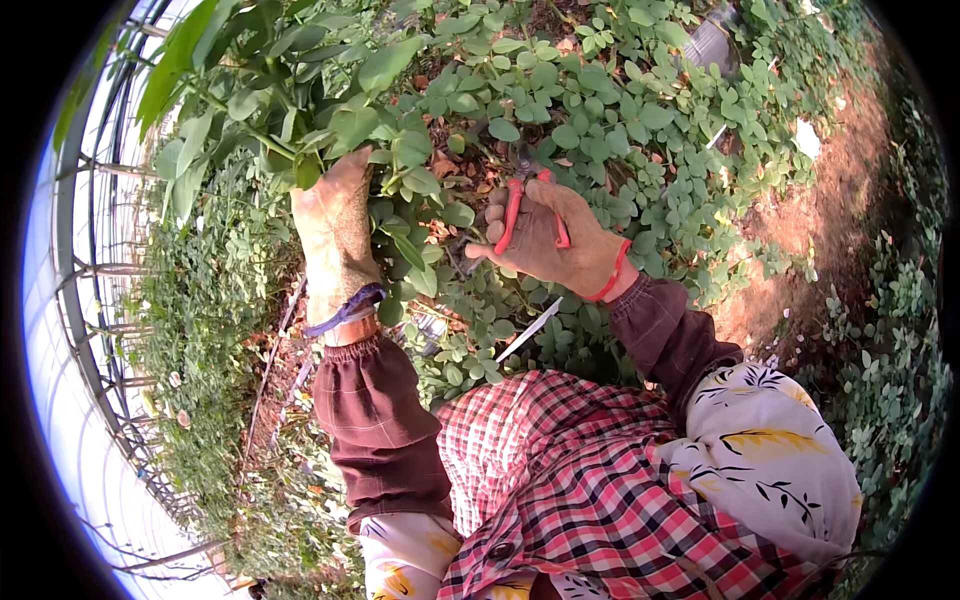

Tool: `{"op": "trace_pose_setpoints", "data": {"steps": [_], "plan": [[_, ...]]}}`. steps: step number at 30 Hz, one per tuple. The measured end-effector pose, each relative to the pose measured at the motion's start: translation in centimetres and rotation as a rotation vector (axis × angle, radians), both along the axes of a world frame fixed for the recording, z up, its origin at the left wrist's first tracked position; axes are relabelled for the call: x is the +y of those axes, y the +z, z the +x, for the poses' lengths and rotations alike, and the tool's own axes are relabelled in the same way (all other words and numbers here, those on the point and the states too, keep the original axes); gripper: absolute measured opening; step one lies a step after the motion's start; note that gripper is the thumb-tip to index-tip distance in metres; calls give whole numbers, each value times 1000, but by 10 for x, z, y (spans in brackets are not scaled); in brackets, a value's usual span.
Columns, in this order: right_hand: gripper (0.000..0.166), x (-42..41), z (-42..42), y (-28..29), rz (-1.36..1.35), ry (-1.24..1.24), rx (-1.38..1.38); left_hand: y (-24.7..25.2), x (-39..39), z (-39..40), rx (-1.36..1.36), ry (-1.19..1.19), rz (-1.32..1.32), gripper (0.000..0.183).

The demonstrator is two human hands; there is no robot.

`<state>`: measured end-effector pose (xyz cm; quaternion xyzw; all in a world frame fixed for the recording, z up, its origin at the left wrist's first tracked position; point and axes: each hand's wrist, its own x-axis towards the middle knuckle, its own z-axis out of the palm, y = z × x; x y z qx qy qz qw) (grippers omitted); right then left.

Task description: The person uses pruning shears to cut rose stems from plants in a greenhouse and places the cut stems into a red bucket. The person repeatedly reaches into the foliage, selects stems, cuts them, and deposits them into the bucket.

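My left hand (334,225), in a soiled work glove with a purple band at the wrist, is closed around green leafy stems (281,142). Leaves cover its fingertips. The stems and their large leaves spread up and to the left of it. Red-handled pruning shears (510,214) rest in my right hand (559,232), which is gloved too, with a red band at the wrist. Their handles stand apart, one by the fingers and one by the thumb side. The blades point away from me among the leaves of low rose bushes (592,97), and foliage partly obscures them.
A white strip (530,328) slants through the leaves near my checked apron (570,457). Bare soil (795,232) runs along the right, past the bushes. More plants (210,300) and a greenhouse frame (71,300) stand on the left. A grey object (712,45) lies at the top right.
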<state>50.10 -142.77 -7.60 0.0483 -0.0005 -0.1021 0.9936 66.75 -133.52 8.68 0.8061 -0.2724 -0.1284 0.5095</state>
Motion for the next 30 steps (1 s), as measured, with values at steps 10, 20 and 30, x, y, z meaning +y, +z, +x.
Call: {"op": "trace_pose_setpoints", "data": {"steps": [10, 20, 30], "plan": [[37, 9, -1, -6, -573, -278, 124, -70, -74, -40, -904, -297, 545, 30], [23, 32, -50, -34, -465, 161, 123, -81, -45, 35, -836, -129, 236, 35], [32, 9, 15, -6, -182, 201, -179, 53, 55, 54, -315, 60, -260, 31]]}}
